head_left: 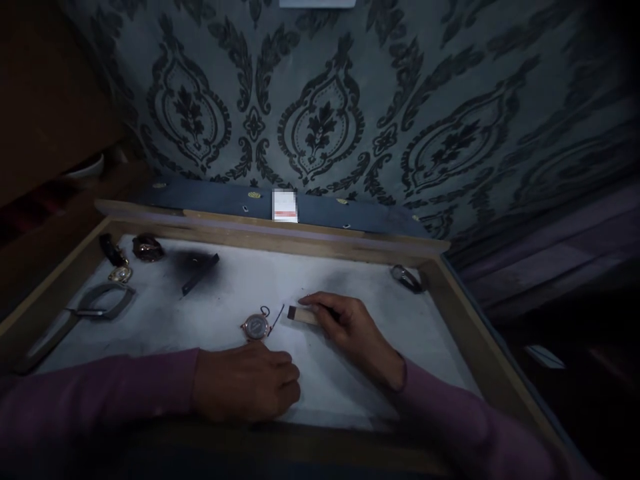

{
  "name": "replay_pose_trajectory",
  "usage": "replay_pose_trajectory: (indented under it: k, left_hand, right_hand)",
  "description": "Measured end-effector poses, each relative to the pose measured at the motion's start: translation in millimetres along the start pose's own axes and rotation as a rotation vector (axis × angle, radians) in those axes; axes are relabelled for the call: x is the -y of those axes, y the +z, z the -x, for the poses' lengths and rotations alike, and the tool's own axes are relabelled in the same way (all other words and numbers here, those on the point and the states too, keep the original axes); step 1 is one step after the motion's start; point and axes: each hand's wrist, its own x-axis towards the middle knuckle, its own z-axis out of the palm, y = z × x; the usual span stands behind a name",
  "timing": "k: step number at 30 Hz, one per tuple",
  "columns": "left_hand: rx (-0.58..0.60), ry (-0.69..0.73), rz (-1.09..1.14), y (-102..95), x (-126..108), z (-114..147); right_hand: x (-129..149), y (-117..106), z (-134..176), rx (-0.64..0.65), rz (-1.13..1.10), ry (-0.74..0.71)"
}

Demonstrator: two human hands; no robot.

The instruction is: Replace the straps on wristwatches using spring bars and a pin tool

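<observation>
A round watch with a gold-coloured rim and a dark face lies on the white surface. A small dark loop sits at its top edge, and a thin dark rod lies just to its right. Right below the watch rests my left hand, its fingers curled closed; what they hold, if anything, is hidden. My right hand grips a small flat tan piece with a dark end, like a short flat brush, pointing left towards the rod.
A shallow wooden-rimmed tray surrounds the work. At its left are a gold watch, a brown strap bundle and a grey strap watch. A dark bar lies mid-left, another watch at right. A white box stands behind.
</observation>
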Motion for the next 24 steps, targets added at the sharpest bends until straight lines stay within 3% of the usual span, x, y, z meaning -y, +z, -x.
replay_pose_trajectory:
  k: [7, 12, 17, 20, 24]
  left_hand:
    - [-0.002, -0.03, 0.021, 4.0, -0.6, -4.9]
    - [-0.071, -0.106, 0.023, 10.0, 2.5, -5.9]
    - [-0.178, -0.221, 0.246, 2.6, 9.5, 1.2]
    - [-0.141, -0.168, 0.362, -0.6, 12.9, 2.1]
    - [-0.063, -0.11, 0.292, 1.5, 10.1, -0.8]
  right_hand:
    - [-4.6, 2.6, -0.2, -0.015, 0.029, -0.04]
    - [-5.6, 2.1, -2.0, -0.007, 0.055, -0.04]
    - [-6.9, 1.7, -3.2, -0.032, 0.031, -0.033]
    - [-5.6, 1.0, -3.4, -0.001, 0.036, -0.004]
    - [-2.3, 0.5, -2.1, 0.023, 0.013, 0.02]
